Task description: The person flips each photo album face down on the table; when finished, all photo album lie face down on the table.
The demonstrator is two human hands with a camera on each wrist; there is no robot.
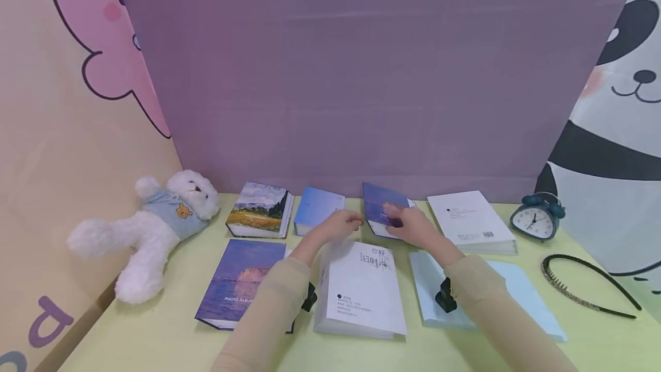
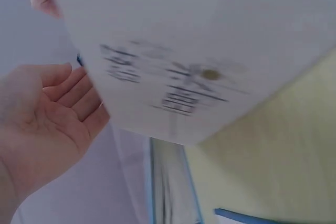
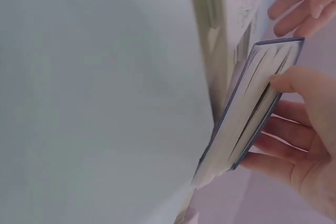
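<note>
My right hand (image 1: 413, 227) is at a purple-blue photo album (image 1: 379, 202) in the back row. In the right wrist view, its thumb is against the page edges and its fingers lie along the cover of the album (image 3: 252, 108), gripping it. My left hand (image 1: 341, 225) hovers to the left of that album, holding nothing, with loosely bent fingers; its palm shows in the left wrist view (image 2: 52, 124). Below the left hand lies a white album (image 1: 361, 291) with dark lettering, its cover slightly lifted at the lower corner.
Landscape (image 1: 260, 208) and light-blue (image 1: 316, 206) albums stand left in the back row; a white one (image 1: 470, 217) lies right. In front are a "PHOTO ALBUM" book (image 1: 242, 274) and a pale-blue album (image 1: 527, 297). A plush bear (image 1: 175, 217), alarm clock (image 1: 534, 217) and headband (image 1: 573, 300) flank them.
</note>
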